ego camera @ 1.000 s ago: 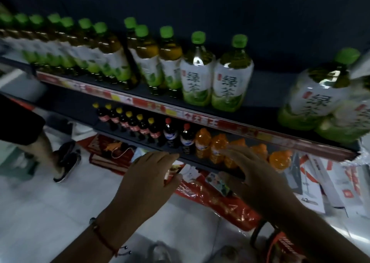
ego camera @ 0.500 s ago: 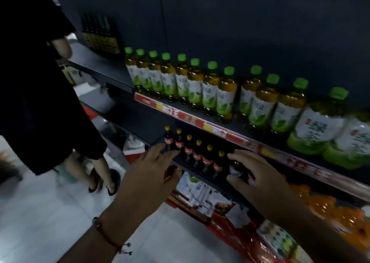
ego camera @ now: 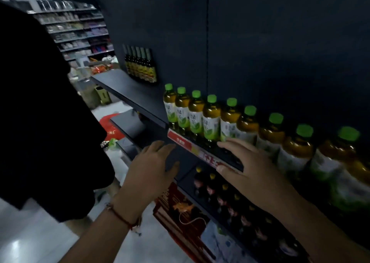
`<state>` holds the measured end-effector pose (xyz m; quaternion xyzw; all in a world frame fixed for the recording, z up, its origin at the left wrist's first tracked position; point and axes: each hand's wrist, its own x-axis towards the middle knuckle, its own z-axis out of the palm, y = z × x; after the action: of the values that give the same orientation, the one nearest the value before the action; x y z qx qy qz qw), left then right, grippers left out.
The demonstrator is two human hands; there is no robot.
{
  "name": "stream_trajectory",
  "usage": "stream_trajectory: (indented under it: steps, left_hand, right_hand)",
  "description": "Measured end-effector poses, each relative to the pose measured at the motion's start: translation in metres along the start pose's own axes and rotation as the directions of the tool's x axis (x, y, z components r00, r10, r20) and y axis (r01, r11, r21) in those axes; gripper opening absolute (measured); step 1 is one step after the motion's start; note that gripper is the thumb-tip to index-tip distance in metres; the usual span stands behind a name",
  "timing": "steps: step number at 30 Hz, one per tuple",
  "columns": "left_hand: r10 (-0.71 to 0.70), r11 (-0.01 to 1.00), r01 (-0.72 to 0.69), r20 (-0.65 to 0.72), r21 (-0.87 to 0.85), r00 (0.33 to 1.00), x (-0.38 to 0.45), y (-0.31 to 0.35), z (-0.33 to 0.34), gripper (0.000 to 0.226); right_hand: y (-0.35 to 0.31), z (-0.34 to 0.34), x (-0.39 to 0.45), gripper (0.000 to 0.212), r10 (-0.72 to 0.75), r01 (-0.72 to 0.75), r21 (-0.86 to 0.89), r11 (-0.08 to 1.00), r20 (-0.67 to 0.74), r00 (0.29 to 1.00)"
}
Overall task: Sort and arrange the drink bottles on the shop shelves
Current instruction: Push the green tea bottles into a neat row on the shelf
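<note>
A row of green-capped tea bottles (ego camera: 211,120) stands along a dark shelf (ego camera: 140,98) with a red price strip (ego camera: 180,140) on its edge. Small dark bottles with yellow caps (ego camera: 202,180) fill the shelf below. My left hand (ego camera: 152,168) hovers open, fingers spread, left of the price strip and holds nothing. In front of the tea bottles my right hand (ego camera: 252,168) is open, its fingers reaching over the shelf edge near one bottle's base, thumb by the price strip. Whether it touches a bottle is unclear.
A person in black clothing (ego camera: 40,112) stands close on the left. Dark bottles with yellow labels (ego camera: 141,66) stand at the back of the shelf's left part. Red boxes (ego camera: 180,212) lie low on the floor. More shop shelves (ego camera: 74,28) stand in the far background.
The view has swung left and up along the shelf. Both hands rose from the lower shelf of small bottles to the tea-bottle shelf edge. The person in black now fills more of the left.
</note>
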<state>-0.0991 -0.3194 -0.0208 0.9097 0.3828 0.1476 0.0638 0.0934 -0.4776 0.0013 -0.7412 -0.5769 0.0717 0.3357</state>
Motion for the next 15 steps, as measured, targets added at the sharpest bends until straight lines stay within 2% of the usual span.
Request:
stream_trajectory:
  steps: [6, 9, 12, 15]
  left_hand:
    - [-0.081, 0.981, 0.071, -0.047, -0.183, 0.996, 0.07, -0.036, 0.017, 0.052]
    - [-0.188, 0.932, 0.174, -0.014, -0.317, 0.982, 0.1, -0.056, 0.027, 0.05]
    - [-0.298, 0.773, 0.284, 0.071, -0.567, 0.952, 0.134, -0.076, 0.039, 0.048]
    - [-0.342, 0.582, 0.31, 0.12, -0.752, 0.932, 0.167, -0.097, 0.055, 0.051]
  right_hand:
    - [-0.006, 0.021, 0.102, 0.047, -0.095, 0.095, 0.008, 0.995, 0.028, 0.995]
    - [-0.015, 0.028, 0.144, 0.047, -0.126, 0.126, 0.007, 0.992, 0.035, 0.991]
    - [-0.022, 0.038, 0.179, 0.05, -0.125, 0.125, -0.028, 0.992, 0.003, 0.992]
    - [-0.026, 0.052, 0.214, 0.047, -0.119, 0.115, -0.085, 0.99, -0.034, 0.992]
